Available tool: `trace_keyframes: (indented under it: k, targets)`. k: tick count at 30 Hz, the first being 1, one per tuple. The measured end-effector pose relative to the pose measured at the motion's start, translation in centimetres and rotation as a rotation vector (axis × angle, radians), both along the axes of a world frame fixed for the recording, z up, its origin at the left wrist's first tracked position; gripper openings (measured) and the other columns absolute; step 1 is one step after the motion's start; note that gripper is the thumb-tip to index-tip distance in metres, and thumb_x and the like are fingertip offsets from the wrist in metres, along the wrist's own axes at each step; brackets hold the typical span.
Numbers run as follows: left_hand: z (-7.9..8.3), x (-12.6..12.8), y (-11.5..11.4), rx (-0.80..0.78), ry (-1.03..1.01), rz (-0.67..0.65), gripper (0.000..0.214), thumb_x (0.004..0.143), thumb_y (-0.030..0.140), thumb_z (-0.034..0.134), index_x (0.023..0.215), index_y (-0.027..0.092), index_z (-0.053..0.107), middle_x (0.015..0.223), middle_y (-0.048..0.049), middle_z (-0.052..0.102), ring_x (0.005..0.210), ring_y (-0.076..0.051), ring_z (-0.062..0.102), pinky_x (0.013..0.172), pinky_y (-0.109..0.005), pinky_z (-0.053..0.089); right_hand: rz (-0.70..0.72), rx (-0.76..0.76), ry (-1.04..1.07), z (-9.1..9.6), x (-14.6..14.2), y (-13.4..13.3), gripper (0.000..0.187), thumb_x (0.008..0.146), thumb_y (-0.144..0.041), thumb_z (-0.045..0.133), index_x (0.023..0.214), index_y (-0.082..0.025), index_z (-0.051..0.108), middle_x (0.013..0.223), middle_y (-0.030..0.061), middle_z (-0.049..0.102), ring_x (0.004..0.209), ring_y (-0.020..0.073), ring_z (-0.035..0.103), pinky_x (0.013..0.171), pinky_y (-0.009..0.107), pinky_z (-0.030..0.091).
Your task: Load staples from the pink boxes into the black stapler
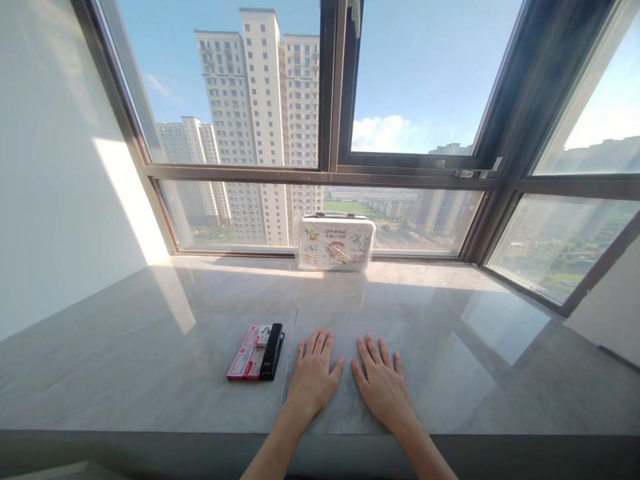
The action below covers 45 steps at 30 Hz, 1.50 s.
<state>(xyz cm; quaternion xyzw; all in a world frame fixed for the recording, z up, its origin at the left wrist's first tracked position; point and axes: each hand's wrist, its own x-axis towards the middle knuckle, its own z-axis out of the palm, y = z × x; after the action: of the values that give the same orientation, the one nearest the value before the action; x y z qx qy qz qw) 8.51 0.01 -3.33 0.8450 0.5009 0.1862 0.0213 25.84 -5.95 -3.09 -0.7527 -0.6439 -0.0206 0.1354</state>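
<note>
My left hand (314, 377) lies flat on the grey marbled window ledge (165, 380), fingers stretched forward and holding nothing. A short gap away, my right hand (384, 383) rests palm down with its fingers spread and nothing in it. To the left of my left hand is a black stapler (271, 353), apart from the fingers. It lies at the right side of some pink-and-white small boxes (247, 355), partly covering them. Behind both hands, a white case (337, 243) with cartoon pictures and a dark handle stands upright in clear plastic wrap against the window.
A brown-framed window (240, 175) rises behind the ledge, with tall buildings outside. A white wall (55, 187) bounds the left side. More window panes (565, 233) angle in at the right. The ledge's front edge runs beneath my wrists.
</note>
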Motion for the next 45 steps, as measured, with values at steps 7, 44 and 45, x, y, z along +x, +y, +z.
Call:
trace_keyframes:
  k: [7,44,45]
  targets:
    - [0.27,-0.02,-0.12,-0.004,0.014,0.002,0.063,0.102,0.059,0.024,0.156,0.028,0.032,0.164,-0.0022,0.026,0.152,-0.025,0.018,0.124,-0.050,0.014,0.000,-0.011,0.004,0.09,0.02,0.03,0.062,0.101,-0.055,0.025,0.157,-0.031,0.030,0.165,0.0008,0.025,0.153,0.0298,0.013,0.121,0.055,0.008]
    - [0.61,0.20,-0.36,-0.011,0.011,0.011,0.056,0.103,0.049,0.022,0.154,0.028,0.036,0.162,-0.0017,0.032,0.152,-0.024,0.021,0.124,-0.049,0.013,0.001,-0.008,0.020,0.87,-0.53,-0.82,0.058,0.101,-0.050,0.026,0.155,-0.030,0.034,0.164,0.0017,0.027,0.153,0.0311,0.013,0.120,0.059,-0.001]
    - [0.65,0.19,-0.38,-0.011,0.008,0.010,0.056,0.103,0.049,0.022,0.154,0.028,0.037,0.162,-0.0018,0.032,0.152,-0.024,0.021,0.124,-0.049,0.014,0.006,-0.010,0.024,0.90,-0.51,-0.84,0.058,0.101,-0.050,0.026,0.155,-0.030,0.035,0.164,0.0021,0.027,0.153,0.0309,0.014,0.121,0.058,0.002]
